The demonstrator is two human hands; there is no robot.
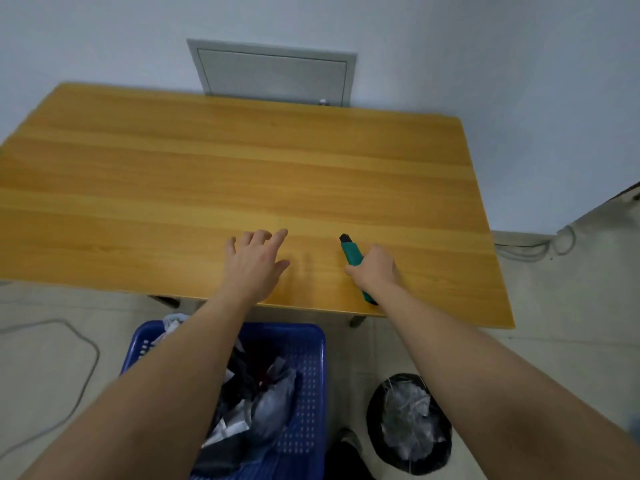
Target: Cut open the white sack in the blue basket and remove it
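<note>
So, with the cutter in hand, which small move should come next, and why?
Probably lift the cutter off the table and bring it down toward the basket. The right hand grips it, the left hand is free, and the sack seems uncut.
</note>
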